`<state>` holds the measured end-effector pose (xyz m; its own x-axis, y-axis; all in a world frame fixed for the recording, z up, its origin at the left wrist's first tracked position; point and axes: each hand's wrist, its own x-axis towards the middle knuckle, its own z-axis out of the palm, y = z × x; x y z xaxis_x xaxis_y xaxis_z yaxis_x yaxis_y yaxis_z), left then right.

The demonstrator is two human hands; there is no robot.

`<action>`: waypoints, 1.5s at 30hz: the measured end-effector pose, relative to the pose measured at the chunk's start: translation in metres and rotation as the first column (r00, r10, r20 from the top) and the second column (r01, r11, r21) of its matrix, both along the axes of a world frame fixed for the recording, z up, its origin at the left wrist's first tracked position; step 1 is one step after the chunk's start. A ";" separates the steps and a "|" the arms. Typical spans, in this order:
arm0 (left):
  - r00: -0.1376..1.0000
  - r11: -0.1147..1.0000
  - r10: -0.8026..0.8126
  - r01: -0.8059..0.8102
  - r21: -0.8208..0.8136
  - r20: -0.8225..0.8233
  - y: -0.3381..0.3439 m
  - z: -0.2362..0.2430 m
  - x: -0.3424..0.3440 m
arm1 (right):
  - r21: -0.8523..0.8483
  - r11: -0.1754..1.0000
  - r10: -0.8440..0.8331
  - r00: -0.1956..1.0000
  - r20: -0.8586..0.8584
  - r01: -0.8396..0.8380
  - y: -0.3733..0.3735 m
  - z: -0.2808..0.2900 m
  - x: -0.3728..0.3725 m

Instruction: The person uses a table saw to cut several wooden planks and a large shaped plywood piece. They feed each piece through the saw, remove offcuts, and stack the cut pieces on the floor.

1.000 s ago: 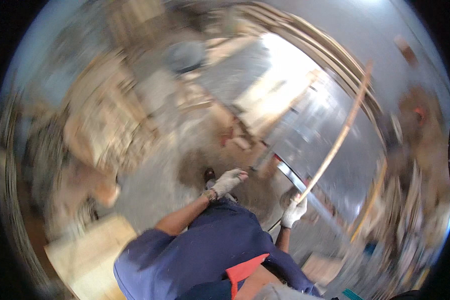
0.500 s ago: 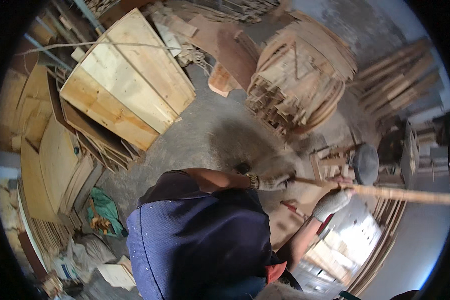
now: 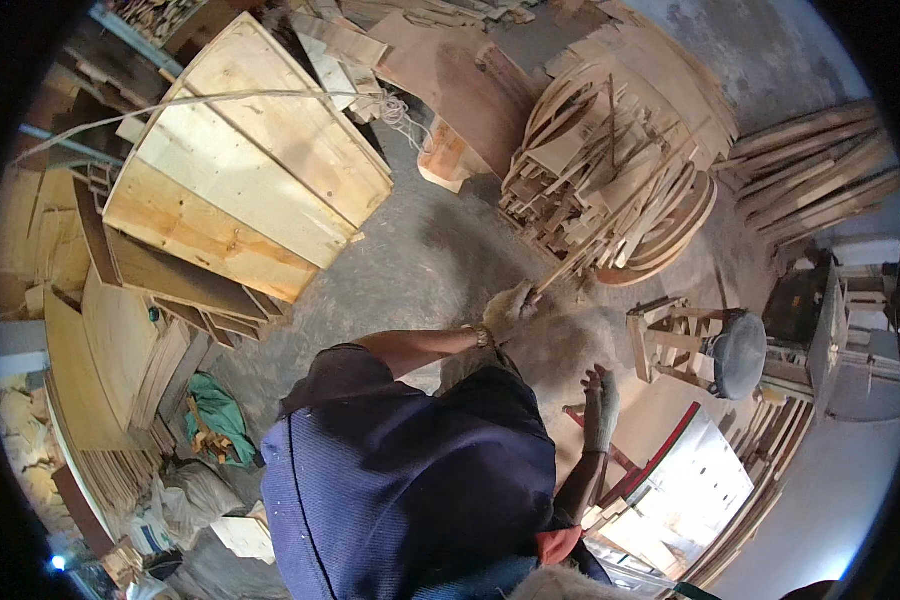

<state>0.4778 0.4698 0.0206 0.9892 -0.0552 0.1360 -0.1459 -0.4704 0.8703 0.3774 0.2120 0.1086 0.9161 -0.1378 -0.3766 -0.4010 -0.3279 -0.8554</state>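
My left hand (image 3: 511, 300), in a light work glove with a watch at the wrist, is closed around the near end of a thin wooden strip (image 3: 558, 275). The strip slants away to the upper right, toward the heap of wood offcuts (image 3: 610, 170); its far end blends in with the other pieces there. Lower and to the right is my right hand (image 3: 601, 408), in a glove that leaves the fingertips bare. Its fingers are spread and hold nothing. A dusty patch of floor lies between the two hands.
A wooden stool (image 3: 738, 355) with a round grey seat stands to the right, near a white-topped board with a red edge (image 3: 695, 465). Large pale wooden panels (image 3: 260, 150) lean at the upper left. Long planks (image 3: 820, 170) rest along the right wall.
The wooden strip, earlier gripped by both hands and pointing right, has swung round toward the heap. My right hand has let go and dropped back; my left has moved forward.
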 end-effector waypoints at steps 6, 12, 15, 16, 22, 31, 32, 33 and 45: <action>0.994 0.989 0.110 -0.112 -0.096 -0.022 -0.097 -0.006 0.089 | 0.157 0.959 -0.246 0.968 0.054 0.235 -0.026 -0.001 -0.030; 0.975 0.951 0.215 -0.198 0.238 -0.051 -0.162 -0.004 0.182 | 0.125 0.946 -0.316 0.939 0.139 0.300 -0.048 -0.009 -0.052; 0.998 0.993 0.049 -0.044 0.105 -0.045 -0.175 -0.009 0.169 | 0.061 0.936 -0.350 0.931 0.098 0.346 -0.062 -0.023 -0.081; 0.993 0.983 0.047 -0.066 0.171 0.112 -0.177 -0.013 0.158 | 0.058 0.931 -0.364 0.928 0.078 0.360 -0.068 -0.028 -0.093; 0.966 0.932 -0.249 0.259 0.253 -0.072 -0.168 -0.039 0.032 | -0.071 0.786 -0.615 0.788 0.002 0.614 -0.119 -0.058 -0.190; 0.505 0.604 -0.721 0.793 -0.074 -0.475 -0.283 -0.039 -0.063 | -0.542 -0.007 -0.953 0.158 0.258 0.840 -0.199 -0.044 -0.312; 0.463 0.573 -0.739 0.814 -0.095 -0.489 -0.297 -0.033 -0.070 | -0.517 -0.081 -0.971 0.048 0.233 0.852 -0.201 -0.044 -0.316; 0.416 0.533 -0.769 0.836 -0.128 -0.485 -0.318 -0.028 -0.083 | -0.571 -0.149 -0.974 -0.020 0.226 0.808 -0.206 -0.046 -0.318; -0.012 -0.025 -0.860 1.000 0.018 -0.510 -0.552 -0.035 -0.234 | -0.337 -0.174 -0.928 -0.268 -0.257 0.925 -0.222 -0.111 -0.369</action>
<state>0.2438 -0.0819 -0.0148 -0.0707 -0.9185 -0.3890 -0.4927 -0.3069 0.8143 0.0085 -0.0096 -0.0025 -0.4742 -0.7030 -0.5301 -0.4249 0.7100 -0.5616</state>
